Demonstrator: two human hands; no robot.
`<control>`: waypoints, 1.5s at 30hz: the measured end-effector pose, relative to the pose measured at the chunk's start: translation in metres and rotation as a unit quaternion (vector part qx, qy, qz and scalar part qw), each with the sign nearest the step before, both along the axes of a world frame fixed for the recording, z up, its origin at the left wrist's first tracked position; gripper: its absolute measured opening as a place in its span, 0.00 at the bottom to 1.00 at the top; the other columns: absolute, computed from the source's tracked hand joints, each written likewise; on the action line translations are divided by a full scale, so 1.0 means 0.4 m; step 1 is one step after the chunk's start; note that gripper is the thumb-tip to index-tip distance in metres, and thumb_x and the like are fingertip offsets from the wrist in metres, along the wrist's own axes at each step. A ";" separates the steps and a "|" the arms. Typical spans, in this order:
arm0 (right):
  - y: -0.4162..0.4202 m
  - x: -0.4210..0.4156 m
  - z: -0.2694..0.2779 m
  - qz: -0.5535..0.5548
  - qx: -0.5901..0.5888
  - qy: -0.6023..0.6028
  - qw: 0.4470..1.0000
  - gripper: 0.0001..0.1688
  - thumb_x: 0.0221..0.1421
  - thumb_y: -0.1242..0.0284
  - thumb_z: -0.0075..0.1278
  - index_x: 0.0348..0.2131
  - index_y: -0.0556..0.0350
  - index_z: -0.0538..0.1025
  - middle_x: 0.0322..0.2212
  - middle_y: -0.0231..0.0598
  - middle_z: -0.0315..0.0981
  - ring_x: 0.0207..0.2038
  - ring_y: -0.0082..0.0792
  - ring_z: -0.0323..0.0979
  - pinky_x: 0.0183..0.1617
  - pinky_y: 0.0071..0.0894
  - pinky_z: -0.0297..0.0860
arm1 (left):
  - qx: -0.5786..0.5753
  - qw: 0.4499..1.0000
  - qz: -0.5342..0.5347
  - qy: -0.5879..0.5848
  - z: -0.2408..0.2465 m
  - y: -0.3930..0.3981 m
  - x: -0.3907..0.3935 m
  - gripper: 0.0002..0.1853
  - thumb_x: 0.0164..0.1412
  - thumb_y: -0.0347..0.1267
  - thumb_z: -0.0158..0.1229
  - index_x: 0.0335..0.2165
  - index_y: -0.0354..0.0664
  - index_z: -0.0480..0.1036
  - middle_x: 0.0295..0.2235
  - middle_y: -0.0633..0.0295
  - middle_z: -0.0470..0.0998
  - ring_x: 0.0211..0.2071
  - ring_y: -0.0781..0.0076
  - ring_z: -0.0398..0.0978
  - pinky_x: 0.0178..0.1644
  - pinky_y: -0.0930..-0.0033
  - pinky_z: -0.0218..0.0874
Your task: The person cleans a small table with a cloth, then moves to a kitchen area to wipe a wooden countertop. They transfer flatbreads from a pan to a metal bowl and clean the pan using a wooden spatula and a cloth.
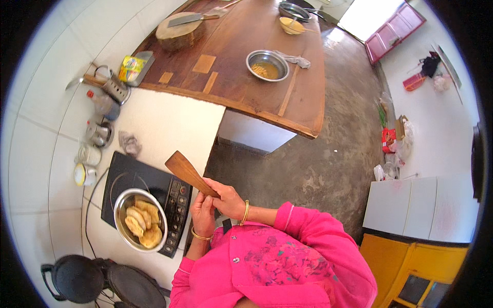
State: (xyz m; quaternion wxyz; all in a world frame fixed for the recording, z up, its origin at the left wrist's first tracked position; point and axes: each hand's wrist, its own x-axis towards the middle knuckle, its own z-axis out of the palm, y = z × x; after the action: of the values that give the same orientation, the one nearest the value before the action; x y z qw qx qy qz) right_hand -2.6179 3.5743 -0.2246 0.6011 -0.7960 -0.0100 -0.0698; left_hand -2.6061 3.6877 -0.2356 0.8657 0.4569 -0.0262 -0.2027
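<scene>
A wooden spatula (188, 171) points up and to the left in front of my body. My right hand (230, 201) closes around its lower part from the right. From below, my left hand (203, 216) grips the same end, its thumb against the wood. The rest of the handle is hidden by my fingers. To the left of my hands, a steel bowl (162, 242) of golden fried pieces (143, 221) rests on a black induction cooker (133, 169). The spatula's blade hangs over the white counter's edge, apart from the bowl.
On the wooden table (246, 92) are a steel bowl (285, 73) of yellowish liquid with strips, a cloth (294, 59) and a cleaver (185, 20) on a chopping block (181, 36). A rag (130, 144) and jars (90, 154) line the counter (169, 119). An open electric griddle (134, 287) stands lower left.
</scene>
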 end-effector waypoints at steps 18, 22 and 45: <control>-1.060 0.345 -0.105 -0.243 -0.184 0.022 0.952 0.17 0.49 0.71 0.47 0.40 0.56 0.73 0.29 0.46 0.74 0.32 0.45 0.72 0.38 0.37 0.68 | 0.051 0.990 -0.121 0.053 0.060 -0.593 0.359 0.10 0.62 0.28 0.40 0.38 0.32 0.63 0.30 0.52 0.73 0.27 0.63 0.76 0.33 0.63 0.70; -1.345 0.512 -0.195 -0.273 -0.303 -0.035 0.913 0.16 0.49 0.70 0.46 0.40 0.53 0.74 0.32 0.47 0.73 0.31 0.47 0.71 0.37 0.41 0.68 | 0.064 0.987 -0.139 0.055 0.071 -0.763 0.409 0.11 0.62 0.28 0.40 0.38 0.31 0.64 0.28 0.54 0.73 0.24 0.67 0.74 0.29 0.68 0.69; -1.268 0.296 -0.263 0.007 -0.457 -0.062 0.887 0.14 0.45 0.77 0.46 0.36 0.54 0.74 0.36 0.49 0.67 0.37 0.51 0.67 0.38 0.44 0.66 | 0.085 0.990 -0.006 0.115 -0.032 -0.714 0.328 0.10 0.60 0.29 0.43 0.36 0.34 0.67 0.27 0.59 0.74 0.21 0.76 0.71 0.25 0.75 0.64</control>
State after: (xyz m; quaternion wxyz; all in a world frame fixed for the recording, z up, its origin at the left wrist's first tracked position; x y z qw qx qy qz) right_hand -2.4997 3.0669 -0.3298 0.1698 -0.9766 -0.0834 -0.1024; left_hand -2.4749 3.4020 -0.2483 0.8199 0.5022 0.0881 -0.2605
